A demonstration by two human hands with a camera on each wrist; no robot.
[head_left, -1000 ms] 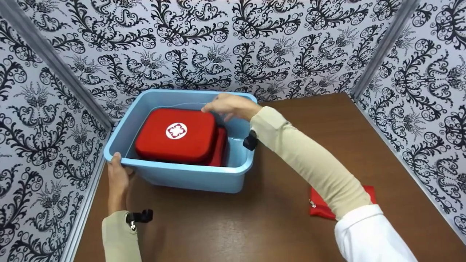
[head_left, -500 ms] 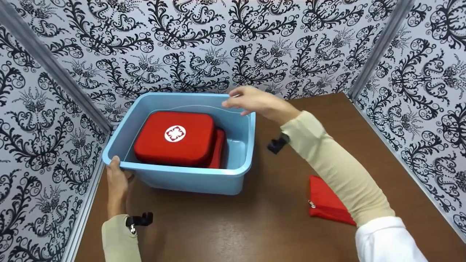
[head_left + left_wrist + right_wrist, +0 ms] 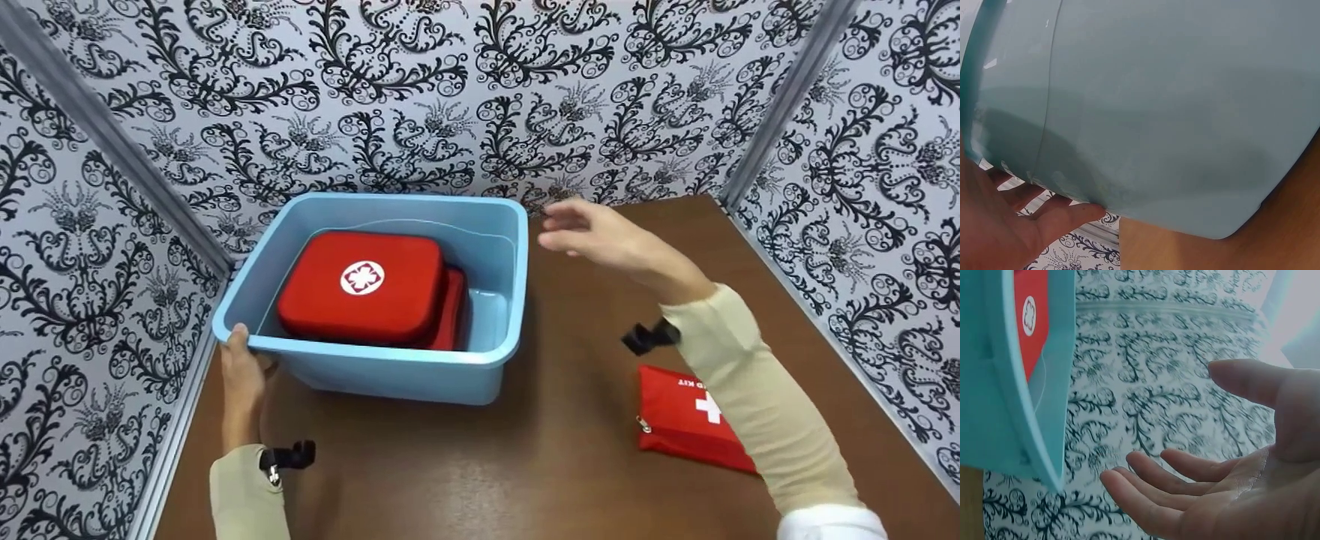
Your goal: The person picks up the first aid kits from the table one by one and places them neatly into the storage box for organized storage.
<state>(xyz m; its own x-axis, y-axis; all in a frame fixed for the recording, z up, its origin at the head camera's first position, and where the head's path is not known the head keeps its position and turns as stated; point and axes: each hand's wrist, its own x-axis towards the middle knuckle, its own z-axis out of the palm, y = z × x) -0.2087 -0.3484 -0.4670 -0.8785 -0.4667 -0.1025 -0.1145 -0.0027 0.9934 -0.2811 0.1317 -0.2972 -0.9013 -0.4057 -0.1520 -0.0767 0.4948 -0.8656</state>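
Note:
A light blue plastic tub (image 3: 390,375) stands toward the back left of the table. My left hand (image 3: 244,375) grips its front left corner, thumb over the rim and fingers under it on the outside; the left wrist view has those fingers along the tub's wall (image 3: 1174,112). Inside lies a red first aid case (image 3: 375,307) with a white round emblem, on top of a second red item (image 3: 451,307), mostly hidden. My right hand (image 3: 600,236) is in the air just right of the tub, fingers loosely spread and holding nothing, as the right wrist view also shows.
A flat red first aid pouch (image 3: 679,416) with a white cross and a zip pull lies at the right on the brown table (image 3: 450,465), partly covered by my right forearm. Patterned panels (image 3: 420,97) close in the back and both sides.
My right hand has come out from over the tub, moving right past its rim. More of the red pouch shows. The left hand keeps its hold on the corner.

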